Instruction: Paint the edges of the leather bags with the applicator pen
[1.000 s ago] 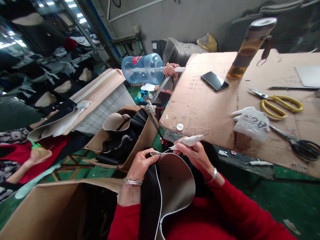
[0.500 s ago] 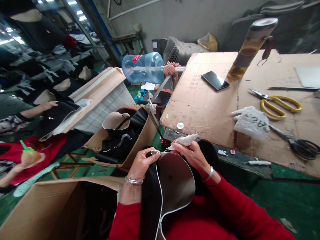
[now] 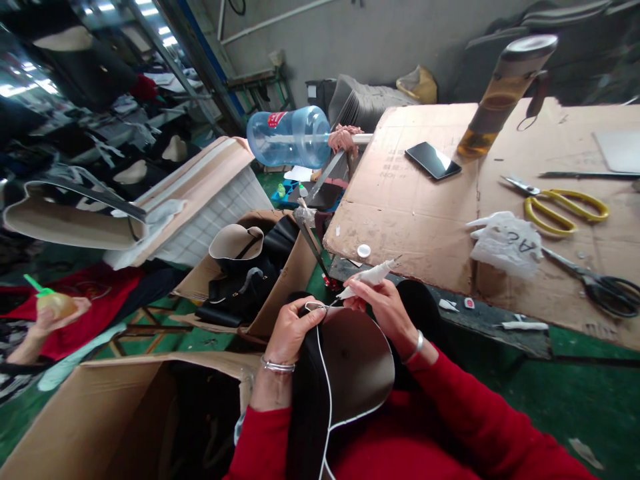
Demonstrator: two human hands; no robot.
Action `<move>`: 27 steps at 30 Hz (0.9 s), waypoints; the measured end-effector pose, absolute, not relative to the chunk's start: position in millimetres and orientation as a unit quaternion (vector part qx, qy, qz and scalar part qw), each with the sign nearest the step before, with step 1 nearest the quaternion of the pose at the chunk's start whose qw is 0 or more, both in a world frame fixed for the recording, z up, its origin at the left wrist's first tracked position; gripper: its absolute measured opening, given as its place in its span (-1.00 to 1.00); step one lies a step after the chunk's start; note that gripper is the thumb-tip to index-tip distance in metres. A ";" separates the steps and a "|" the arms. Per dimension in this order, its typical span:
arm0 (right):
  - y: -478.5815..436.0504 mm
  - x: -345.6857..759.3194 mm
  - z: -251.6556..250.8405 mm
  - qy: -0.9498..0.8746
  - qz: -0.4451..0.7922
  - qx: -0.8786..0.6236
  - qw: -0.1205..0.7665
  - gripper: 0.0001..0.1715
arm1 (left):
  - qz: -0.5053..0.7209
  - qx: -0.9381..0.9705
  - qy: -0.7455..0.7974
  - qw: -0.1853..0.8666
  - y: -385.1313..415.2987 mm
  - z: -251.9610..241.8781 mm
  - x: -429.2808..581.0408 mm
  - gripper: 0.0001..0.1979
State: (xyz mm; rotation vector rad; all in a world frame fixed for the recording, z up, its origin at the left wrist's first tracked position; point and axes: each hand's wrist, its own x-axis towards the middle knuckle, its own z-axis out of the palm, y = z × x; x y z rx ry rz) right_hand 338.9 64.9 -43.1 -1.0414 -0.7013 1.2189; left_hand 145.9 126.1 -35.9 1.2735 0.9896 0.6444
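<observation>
Across my lap lies a black bag piece [image 3: 306,407] with a smooth grey-beige inner side [image 3: 353,363] and white edging. My left hand [image 3: 293,328] pinches its upper edge, where a small loop of white cord [image 3: 314,306] stands out by the thumb. In my right hand [image 3: 383,308] is an awl-like tool [image 3: 373,274], its handle wrapped in white. The dark lower tip of that tool meets the edge close to my left thumb. From its upper end a thin point sticks out. My left fingers partly hide the held edge.
The cardboard-topped table [image 3: 400,220] holds a phone [image 3: 433,161], tea bottle [image 3: 505,93], yellow-handled scissors [image 3: 567,208], black scissors [image 3: 607,290] and a plastic bag [image 3: 507,243]. Cartons [image 3: 125,400] with black bags stand at left. A co-worker's hand [image 3: 55,317] holds a green-nozzled bottle [image 3: 56,303].
My hands and the bag piece sit slightly further right, with the same grips. At left, the co-worker's black piece has been swung up and over, now showing its beige inside.
</observation>
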 end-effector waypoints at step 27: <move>56.0 315.0 -58.4 -0.581 0.350 -0.486 0.550 -0.73 | 0.312 0.598 0.446 0.588 122.7 -20.4 106.5 -0.75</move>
